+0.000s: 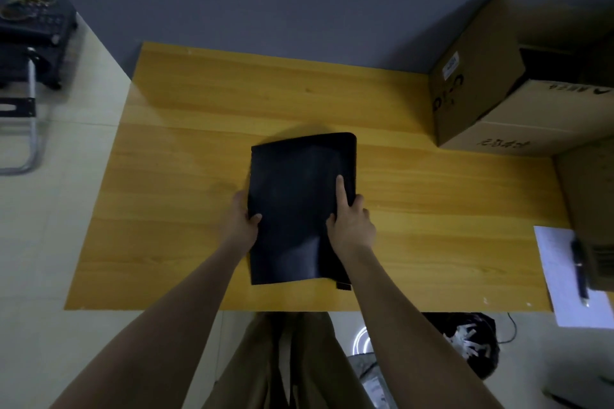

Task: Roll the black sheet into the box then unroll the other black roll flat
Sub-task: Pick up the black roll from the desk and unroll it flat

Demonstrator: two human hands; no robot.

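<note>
The left hand (244, 219) hides its fingers under the black sheet (292, 209) and its thumb pinches the edge. The right hand (350, 226) grips the other edge, one finger straight on top.

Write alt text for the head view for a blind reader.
Two bare hands hold a black sheet on a wooden table: the left hand grips its left edge, the right hand its right edge, index finger straight. A cardboard box stands back right.

Open wooden bench (186, 149) lies left of the black sheet (299, 202) and behind it, up to the grey wall (299, 10). At the far right corner, stacked cardboard boxes (475, 93) block the way. Nearer on the right stands another carton (591, 183), with a paper (555, 262) and pen (579, 272) beside it.
</note>
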